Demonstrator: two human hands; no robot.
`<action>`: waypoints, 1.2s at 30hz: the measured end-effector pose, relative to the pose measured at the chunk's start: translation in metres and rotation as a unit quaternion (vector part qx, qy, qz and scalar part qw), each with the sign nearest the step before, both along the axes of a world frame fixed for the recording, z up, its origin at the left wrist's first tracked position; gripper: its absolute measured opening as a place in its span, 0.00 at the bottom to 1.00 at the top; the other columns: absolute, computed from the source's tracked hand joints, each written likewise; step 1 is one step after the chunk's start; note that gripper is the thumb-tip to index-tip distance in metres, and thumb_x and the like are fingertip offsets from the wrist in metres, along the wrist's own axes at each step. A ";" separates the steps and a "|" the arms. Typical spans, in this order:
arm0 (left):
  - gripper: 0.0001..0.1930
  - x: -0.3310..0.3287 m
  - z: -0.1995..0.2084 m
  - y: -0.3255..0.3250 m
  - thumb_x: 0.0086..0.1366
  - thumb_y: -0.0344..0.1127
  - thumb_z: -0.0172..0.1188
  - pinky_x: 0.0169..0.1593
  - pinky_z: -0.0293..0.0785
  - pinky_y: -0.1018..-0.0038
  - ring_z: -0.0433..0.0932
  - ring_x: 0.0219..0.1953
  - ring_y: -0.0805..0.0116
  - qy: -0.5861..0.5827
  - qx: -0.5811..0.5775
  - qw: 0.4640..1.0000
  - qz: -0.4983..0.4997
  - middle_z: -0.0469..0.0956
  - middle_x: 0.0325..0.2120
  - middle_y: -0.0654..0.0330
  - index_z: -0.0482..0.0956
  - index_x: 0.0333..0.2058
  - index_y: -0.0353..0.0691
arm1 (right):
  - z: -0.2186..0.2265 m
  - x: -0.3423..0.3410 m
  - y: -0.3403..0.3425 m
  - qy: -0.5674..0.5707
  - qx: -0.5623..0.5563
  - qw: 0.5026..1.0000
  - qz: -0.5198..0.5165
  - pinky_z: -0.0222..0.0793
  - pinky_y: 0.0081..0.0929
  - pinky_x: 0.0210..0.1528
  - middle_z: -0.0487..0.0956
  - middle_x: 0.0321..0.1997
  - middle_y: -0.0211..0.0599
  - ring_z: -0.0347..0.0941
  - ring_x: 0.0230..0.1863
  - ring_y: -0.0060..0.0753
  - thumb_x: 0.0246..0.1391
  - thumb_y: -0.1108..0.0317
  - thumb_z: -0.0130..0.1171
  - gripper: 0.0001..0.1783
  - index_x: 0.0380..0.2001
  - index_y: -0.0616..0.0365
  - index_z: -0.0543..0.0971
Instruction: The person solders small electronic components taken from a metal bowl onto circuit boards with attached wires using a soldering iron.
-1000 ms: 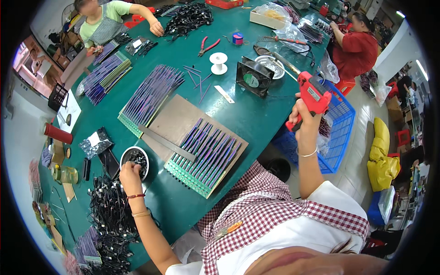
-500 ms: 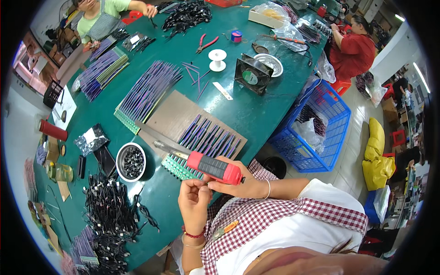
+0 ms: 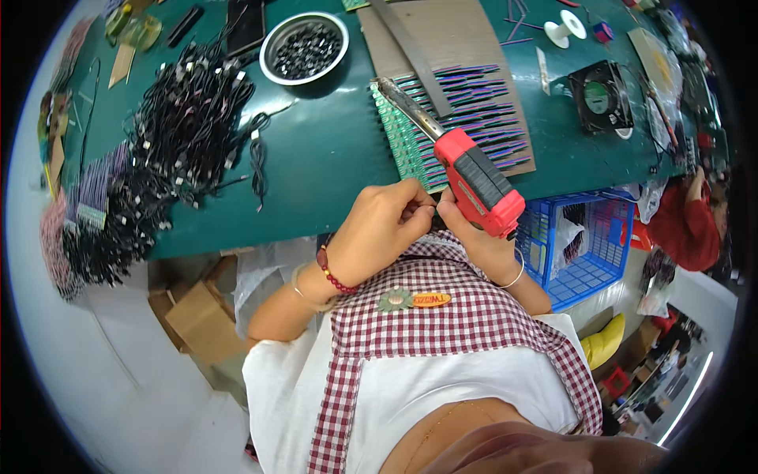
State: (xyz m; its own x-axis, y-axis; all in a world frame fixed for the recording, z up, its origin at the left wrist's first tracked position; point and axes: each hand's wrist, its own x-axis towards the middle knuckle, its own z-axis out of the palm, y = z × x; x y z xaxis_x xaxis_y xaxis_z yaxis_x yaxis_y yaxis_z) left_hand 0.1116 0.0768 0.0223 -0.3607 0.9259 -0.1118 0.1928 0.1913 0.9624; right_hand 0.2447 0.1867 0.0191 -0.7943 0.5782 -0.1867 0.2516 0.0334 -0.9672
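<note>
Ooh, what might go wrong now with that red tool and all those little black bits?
The red-and-black tool in the right hand has its metal tip over the green boards; if hot, it might scorch them. The bowl of small black parts is open, so a bump might spill them.

I count my 1 left hand (image 3: 377,223), 1 right hand (image 3: 483,246), 3 bracelets (image 3: 338,282), 1 gun (image 3: 480,183), 1 bowl (image 3: 306,80), 1 strip (image 3: 418,63), 1 board (image 3: 458,39), 1 fan (image 3: 602,101), 1 spool (image 3: 564,31) and 1 crate (image 3: 584,291).
</note>
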 end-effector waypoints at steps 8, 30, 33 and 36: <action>0.05 -0.051 -0.048 -0.007 0.56 0.30 0.53 0.18 0.62 0.87 0.69 0.16 0.82 -0.282 -0.153 0.946 0.045 0.73 0.17 0.63 0.71 0.25 0.35 | -0.007 0.019 0.008 0.046 -0.032 0.996 -0.065 0.65 0.18 0.34 0.73 0.27 0.27 0.67 0.29 0.16 0.51 0.73 0.57 0.05 0.31 0.63 0.73; 0.05 -0.058 -0.057 0.010 0.56 0.30 0.53 0.19 0.63 0.87 0.70 0.17 0.81 -0.311 -0.164 0.936 0.023 0.73 0.18 0.63 0.69 0.25 0.36 | -0.051 0.103 0.007 -0.050 0.030 0.998 0.003 0.65 0.24 0.27 0.73 0.23 0.33 0.70 0.23 0.31 0.45 0.69 0.59 0.06 0.28 0.59 0.76; 0.05 -0.058 -0.058 0.011 0.56 0.30 0.53 0.19 0.63 0.87 0.70 0.16 0.81 -0.306 -0.166 0.937 0.021 0.73 0.17 0.63 0.69 0.25 0.36 | -0.050 0.101 0.004 -0.044 0.024 0.999 -0.008 0.65 0.24 0.27 0.73 0.23 0.33 0.70 0.24 0.31 0.45 0.69 0.59 0.07 0.28 0.59 0.76; 0.06 -0.057 -0.058 0.011 0.57 0.31 0.54 0.19 0.63 0.87 0.70 0.16 0.82 -0.301 -0.167 0.939 0.021 0.73 0.17 0.63 0.69 0.24 0.36 | -0.050 0.101 0.005 -0.043 0.013 0.999 0.004 0.65 0.24 0.27 0.73 0.23 0.32 0.70 0.24 0.29 0.46 0.69 0.59 0.06 0.28 0.59 0.75</action>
State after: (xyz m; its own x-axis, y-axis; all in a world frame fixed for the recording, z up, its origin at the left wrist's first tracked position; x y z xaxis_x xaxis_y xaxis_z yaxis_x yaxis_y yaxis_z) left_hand 0.0544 0.0878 -0.0354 -0.1756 0.7894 -0.5882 -0.3810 0.4964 0.7800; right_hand 0.3457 0.1920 -0.0305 -0.7803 0.5775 -0.2402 0.3339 0.0598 -0.9407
